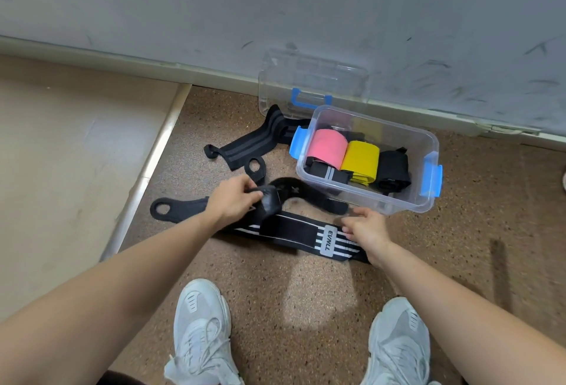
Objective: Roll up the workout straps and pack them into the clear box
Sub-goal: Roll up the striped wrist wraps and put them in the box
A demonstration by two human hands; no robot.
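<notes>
On the floor (459, 246) beside the box (398, 205), our left grip (235, 197) closes round the rolled end of the soft, limp black strap (309, 191), best held there; whether our right grip (364, 228) pinches the striped strap (294, 230) we cannot tell

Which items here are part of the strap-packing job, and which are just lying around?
Job: black strap gripped by left hand; striped strap held by right hand; grey-banded strap; clear box holding pink roll, yellow roll.
Lying about: box lid against the wall; white shoes.
</notes>
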